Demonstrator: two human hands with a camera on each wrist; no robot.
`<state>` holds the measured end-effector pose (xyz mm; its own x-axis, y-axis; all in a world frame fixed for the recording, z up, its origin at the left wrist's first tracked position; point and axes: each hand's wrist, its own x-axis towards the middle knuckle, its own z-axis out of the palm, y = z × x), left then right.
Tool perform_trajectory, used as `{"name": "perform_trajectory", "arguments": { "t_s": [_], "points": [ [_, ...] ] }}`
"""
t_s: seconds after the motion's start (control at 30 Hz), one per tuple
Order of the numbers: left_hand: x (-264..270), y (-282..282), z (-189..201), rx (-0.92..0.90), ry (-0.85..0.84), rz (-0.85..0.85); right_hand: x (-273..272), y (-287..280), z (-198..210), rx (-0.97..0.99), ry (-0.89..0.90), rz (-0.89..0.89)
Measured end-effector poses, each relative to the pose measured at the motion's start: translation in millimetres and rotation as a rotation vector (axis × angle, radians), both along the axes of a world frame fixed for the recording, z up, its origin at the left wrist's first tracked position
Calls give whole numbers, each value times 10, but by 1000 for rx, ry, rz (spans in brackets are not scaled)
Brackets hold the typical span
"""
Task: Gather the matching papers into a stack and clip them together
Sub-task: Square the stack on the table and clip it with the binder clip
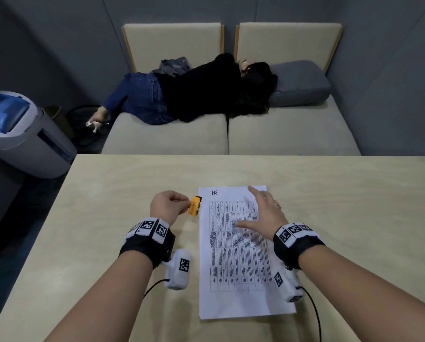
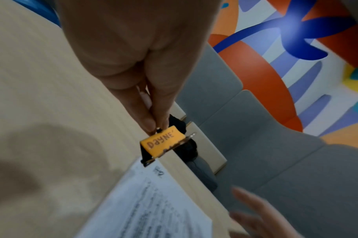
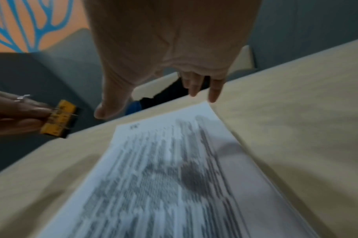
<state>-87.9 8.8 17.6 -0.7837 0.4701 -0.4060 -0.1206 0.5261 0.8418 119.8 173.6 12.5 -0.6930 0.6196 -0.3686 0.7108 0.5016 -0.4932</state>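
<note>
A stack of white printed papers [image 1: 238, 255] marked "HR" lies on the table in front of me, also shown as the papers [image 2: 153, 209] and the papers [image 3: 164, 177]. My left hand [image 1: 168, 204] pinches the wire handles of a black binder clip with an orange label [image 1: 194, 206], just left of the stack's top left corner. The clip [image 2: 164, 143] reads "DAYNE"; the clip [image 3: 59, 119] shows too. My right hand [image 1: 263, 215] hovers flat over the upper right of the papers, fingers spread and straight, holding nothing.
The light wooden table [image 1: 107, 218] has its far edge just beyond the papers. Behind it a person lies on a beige sofa [image 1: 293, 134]. A grey and blue machine [image 1: 21, 134] stands off the table's far left corner. Cables trail from both wrist cameras.
</note>
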Motion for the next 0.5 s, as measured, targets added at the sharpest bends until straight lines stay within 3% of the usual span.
{"name": "perform_trajectory", "arguments": {
  "t_s": [0.07,0.17,0.33,0.5],
  "points": [
    [125,139,107,78,-99,-62,-154,-9,154,-46,140,122],
    [325,309,235,138,-218,-232,-294,-31,312,-83,168,259],
    [451,467,272,189,-277,-328,-267,-24,261,-233,214,211],
    [410,531,192,172,-263,-314,-237,88,109,-225,165,152]
  ]
}}
